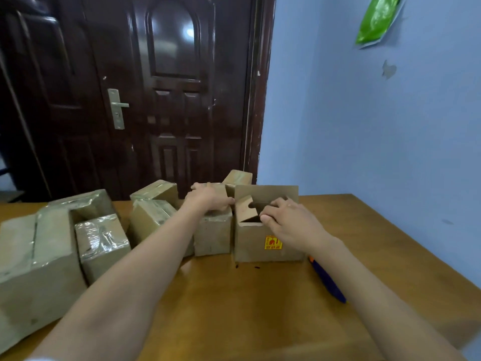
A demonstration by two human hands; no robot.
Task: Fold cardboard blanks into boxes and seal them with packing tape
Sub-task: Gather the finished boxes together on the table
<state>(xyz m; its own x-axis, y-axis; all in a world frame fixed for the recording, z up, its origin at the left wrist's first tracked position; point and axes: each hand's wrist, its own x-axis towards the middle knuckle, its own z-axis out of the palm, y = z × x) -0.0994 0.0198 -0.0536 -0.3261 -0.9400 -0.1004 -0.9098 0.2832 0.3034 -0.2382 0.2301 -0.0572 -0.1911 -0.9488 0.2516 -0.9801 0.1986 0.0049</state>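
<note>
Done: several taped boxes (101,243) stacked at left | In hand: open box (265,230), flaps unsealed, fingered by right hand (289,222); neighbouring box (213,235) grasped by left hand (208,198) | Left: closing, taping.

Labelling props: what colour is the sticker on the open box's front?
Yellow with red print, on the sticker of the open box; head view.

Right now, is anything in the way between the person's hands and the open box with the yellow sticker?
Nothing visible is. The right hand already rests on the open box, at its near rim, and the left hand reaches its left flap across a taped box standing right beside it. The blue pen lies on the table, off to the right.
</note>
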